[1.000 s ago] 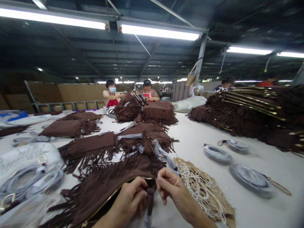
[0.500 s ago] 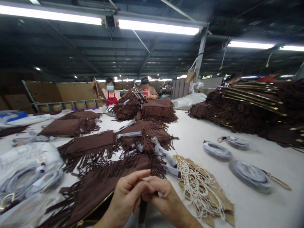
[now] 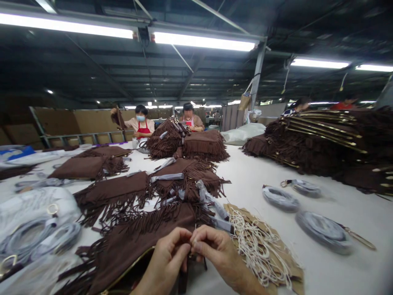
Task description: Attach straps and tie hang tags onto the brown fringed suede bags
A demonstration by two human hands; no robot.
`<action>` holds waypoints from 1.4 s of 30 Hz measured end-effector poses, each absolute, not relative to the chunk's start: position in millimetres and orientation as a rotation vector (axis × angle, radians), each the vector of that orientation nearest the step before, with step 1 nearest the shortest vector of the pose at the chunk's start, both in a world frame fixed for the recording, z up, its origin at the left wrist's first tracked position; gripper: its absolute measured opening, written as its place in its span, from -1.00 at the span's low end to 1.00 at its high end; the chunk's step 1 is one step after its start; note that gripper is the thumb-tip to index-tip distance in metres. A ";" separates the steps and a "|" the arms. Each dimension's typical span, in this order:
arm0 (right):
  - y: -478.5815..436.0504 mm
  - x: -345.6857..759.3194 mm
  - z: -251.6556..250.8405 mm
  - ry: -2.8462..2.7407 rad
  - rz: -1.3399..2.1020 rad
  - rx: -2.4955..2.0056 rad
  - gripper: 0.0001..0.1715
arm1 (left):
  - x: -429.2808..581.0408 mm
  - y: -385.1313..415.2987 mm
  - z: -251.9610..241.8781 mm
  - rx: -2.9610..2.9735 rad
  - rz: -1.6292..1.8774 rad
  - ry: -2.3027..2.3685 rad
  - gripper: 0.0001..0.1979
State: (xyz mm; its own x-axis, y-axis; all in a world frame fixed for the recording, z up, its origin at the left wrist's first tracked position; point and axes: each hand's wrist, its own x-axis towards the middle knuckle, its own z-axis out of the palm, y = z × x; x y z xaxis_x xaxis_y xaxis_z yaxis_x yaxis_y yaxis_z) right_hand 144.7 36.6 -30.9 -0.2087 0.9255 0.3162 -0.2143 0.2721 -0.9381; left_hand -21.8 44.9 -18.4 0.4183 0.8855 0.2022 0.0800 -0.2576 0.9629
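A brown suede fringed bag (image 3: 135, 241) with a gold zipper edge lies on the white table (image 3: 258, 172) right in front of me. My left hand (image 3: 167, 260) and my right hand (image 3: 215, 252) meet at the bag's near corner, fingertips pinched together on a small part by the zipper end; what exactly they pinch is too small to tell. A dark tassel hangs below my fingers. Just right of my right hand lies a pile of brown paper tags with white strings (image 3: 260, 246).
More fringed bags (image 3: 116, 190) lie spread ahead, with tall stacks at right (image 3: 322, 139) and centre back (image 3: 190, 143). Wrapped coiled straps (image 3: 322, 229) lie at right, and more at left (image 3: 33, 233). Two people work at the far end of the table.
My hands have stayed together at the bag's corner, shifting slightly; the fingertips now pinch more tightly. A far worker has lifted a bag up to the left.
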 end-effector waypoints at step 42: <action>37.9 137.0 -49.3 -1.405 1.111 -0.900 -0.57 | -21.6 51.2 -27.5 1.492 1.141 1.103 -0.52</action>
